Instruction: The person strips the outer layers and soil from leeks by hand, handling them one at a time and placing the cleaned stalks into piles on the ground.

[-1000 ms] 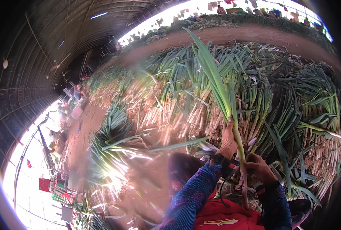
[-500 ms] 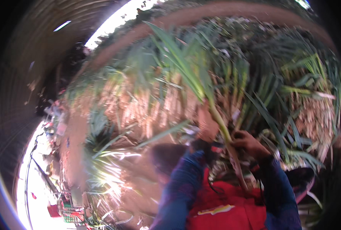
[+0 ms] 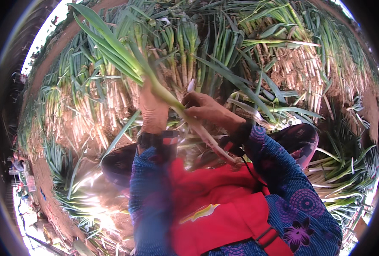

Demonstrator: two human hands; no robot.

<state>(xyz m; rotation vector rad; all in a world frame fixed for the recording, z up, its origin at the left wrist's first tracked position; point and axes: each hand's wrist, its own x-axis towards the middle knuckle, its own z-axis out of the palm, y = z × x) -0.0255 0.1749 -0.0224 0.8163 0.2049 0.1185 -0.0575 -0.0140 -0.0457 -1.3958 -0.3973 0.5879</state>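
A long green onion [image 3: 166, 94] slants across in front of me, its broad green leaves pointing to the upper left and its pale, earthy root end toward my lap. My left hand [image 3: 153, 106] is closed around the stalk just below the leaves. Lower down, my right hand [image 3: 210, 110] pinches the stalk's side with thumb and fingers; whether it has hold of an outer leaf layer, I cannot tell. Past my hands stand bundled green onions [image 3: 183, 55], leaves up and whitish stems toward me.
More bundles [image 3: 298, 72] lie at the right. Loose green onions are on the ground by my left knee [image 3: 85, 205] and right knee [image 3: 347, 179]. A red apron [image 3: 223, 222] covers my lap. Bare soil [image 3: 48, 187] runs along the left.
The view has swung to the right, bringing more bundles in on that side. The green onion now lies more slanted, still in both hands.
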